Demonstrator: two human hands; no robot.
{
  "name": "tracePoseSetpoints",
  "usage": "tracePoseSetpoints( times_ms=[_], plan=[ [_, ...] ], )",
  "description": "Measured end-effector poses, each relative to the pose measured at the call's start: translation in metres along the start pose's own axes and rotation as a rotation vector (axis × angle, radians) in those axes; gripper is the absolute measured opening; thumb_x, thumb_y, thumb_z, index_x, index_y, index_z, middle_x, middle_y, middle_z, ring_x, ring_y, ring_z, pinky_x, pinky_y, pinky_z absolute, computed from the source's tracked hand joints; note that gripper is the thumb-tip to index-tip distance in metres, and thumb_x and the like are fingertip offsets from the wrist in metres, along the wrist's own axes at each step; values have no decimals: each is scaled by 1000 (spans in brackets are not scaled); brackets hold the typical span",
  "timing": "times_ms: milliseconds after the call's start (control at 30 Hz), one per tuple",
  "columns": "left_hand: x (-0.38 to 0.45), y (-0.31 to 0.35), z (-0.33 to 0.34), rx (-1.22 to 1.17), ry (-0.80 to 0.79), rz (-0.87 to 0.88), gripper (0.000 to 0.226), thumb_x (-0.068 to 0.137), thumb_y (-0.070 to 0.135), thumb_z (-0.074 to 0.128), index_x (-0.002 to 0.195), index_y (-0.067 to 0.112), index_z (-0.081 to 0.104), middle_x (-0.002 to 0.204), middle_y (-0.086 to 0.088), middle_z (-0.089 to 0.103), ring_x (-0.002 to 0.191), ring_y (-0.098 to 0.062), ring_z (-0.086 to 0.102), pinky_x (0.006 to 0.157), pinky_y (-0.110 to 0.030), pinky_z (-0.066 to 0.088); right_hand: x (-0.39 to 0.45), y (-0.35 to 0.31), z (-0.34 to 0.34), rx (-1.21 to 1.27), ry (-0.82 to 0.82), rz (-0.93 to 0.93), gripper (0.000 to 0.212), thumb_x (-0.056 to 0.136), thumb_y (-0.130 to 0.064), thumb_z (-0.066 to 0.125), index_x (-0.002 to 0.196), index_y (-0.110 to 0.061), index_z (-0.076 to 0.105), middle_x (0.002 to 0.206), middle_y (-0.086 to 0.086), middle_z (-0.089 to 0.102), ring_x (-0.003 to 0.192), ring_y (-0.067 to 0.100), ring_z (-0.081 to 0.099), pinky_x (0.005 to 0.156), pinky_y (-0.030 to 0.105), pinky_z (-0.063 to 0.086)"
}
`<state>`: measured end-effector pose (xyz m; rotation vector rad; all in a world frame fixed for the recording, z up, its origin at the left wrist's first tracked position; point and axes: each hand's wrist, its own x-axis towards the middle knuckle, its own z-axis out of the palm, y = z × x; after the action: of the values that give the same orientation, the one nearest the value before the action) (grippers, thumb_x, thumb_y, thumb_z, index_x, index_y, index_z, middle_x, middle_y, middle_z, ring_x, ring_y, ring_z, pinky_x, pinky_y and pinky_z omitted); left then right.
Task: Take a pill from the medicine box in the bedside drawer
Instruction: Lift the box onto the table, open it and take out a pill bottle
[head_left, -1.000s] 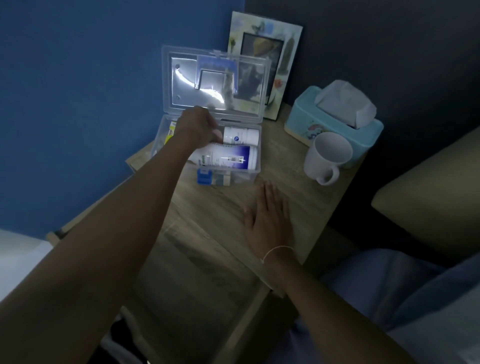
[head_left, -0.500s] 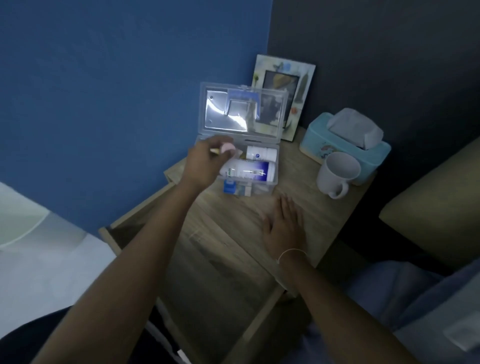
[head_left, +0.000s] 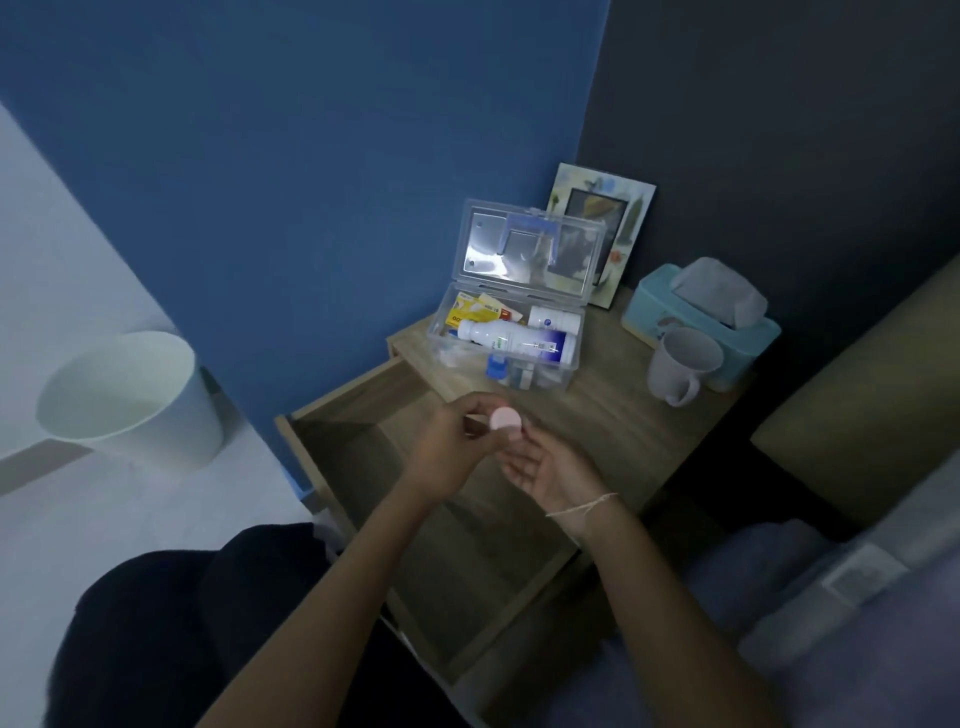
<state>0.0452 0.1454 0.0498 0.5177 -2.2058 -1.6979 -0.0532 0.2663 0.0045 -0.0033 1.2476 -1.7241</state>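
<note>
Small bottle between my hands, over the open drawer (head_left: 363, 457).

My left hand (head_left: 447, 452) had its fingers closed around a small pink-capped bottle (head_left: 503, 419); my right hand (head_left: 545, 467) lay open, fingers apart, touching its cap (medicine box (head_left: 519, 358) stood open on the nightstand behind).

Both bare forearms reach from the bottom of the frame toward its centre. The left hand (head_left: 447, 457) is curled, fingertips pinched; the right hand (head_left: 550, 470) lies palm-up just beside it, fingers loosely spread.

Nightstand (head_left: 613, 431) under medicine box (head_left: 511, 338), mug (head_left: 681, 366)
</note>
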Motion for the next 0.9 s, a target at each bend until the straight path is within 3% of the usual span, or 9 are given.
tracePoseSetpoints(
  times_ms=[167, 233, 300, 367, 500, 667, 900],
  plan=[
    [-15, 4, -3, 172, -63, 109, 37, 76, 8, 76, 109, 18, 64, 98, 18, 64, 81, 10, 62, 74, -5, 48, -22, 5, 7, 302, -64, 93, 26, 75, -19, 68, 97, -6, 69, 78, 7, 74, 66, 11, 70, 62, 25, 58],
    [-15, 5, -6, 328, -85, 165, 34, 78, 12, 75, 110, 15, 65, 107, 6, 66, 89, 2, 61, 76, -6, 46, -26, 7, 8, 319, -86, 109, 21, 76, -18, 67, 91, -6, 74, 81, 8, 74, 69, 12, 70, 64, 25, 59],
    [-12, 7, -9, 450, -108, 182, 33, 79, 15, 74, 112, 12, 67, 112, -5, 65, 99, -14, 60, 84, -18, 47, -29, 8, 8, 329, -96, 114, 17, 78, -17, 66, 85, -8, 78, 87, 8, 75, 75, 14, 71, 68, 26, 59],
    [-10, 11, -10, 501, -136, 179, 33, 81, 17, 72, 114, 12, 67, 111, -7, 65, 101, -20, 59, 86, -27, 47, -29, 9, 8, 362, -107, 109, 17, 79, -17, 65, 85, -7, 78, 89, 9, 75, 77, 15, 72, 69, 26, 59],
    [-4, 19, -8, 542, -182, 223, 36, 84, 20, 69, 119, 17, 64, 109, -7, 60, 96, -17, 57, 78, -18, 43, -24, 13, 8, 474, -132, 70, 21, 80, -18, 66, 92, -4, 75, 87, 10, 74, 77, 16, 72, 70, 28, 59],
    [2, 25, -2, 636, -146, 242, 29, 82, 28, 70, 107, 14, 63, 105, -3, 58, 100, -16, 51, 80, -26, 40, -16, 18, 8, 557, -136, 30, 33, 79, -28, 70, 93, 1, 75, 94, 12, 72, 85, 17, 70, 74, 29, 58],
    [4, 14, 3, 789, -44, 227, 38, 90, 46, 56, 103, 11, 61, 102, -6, 58, 93, -18, 55, 70, -24, 38, -9, 26, 13, 556, -122, -41, 27, 77, -28, 70, 92, -6, 77, 97, 6, 74, 86, 12, 72, 74, 26, 58]
  ],
)
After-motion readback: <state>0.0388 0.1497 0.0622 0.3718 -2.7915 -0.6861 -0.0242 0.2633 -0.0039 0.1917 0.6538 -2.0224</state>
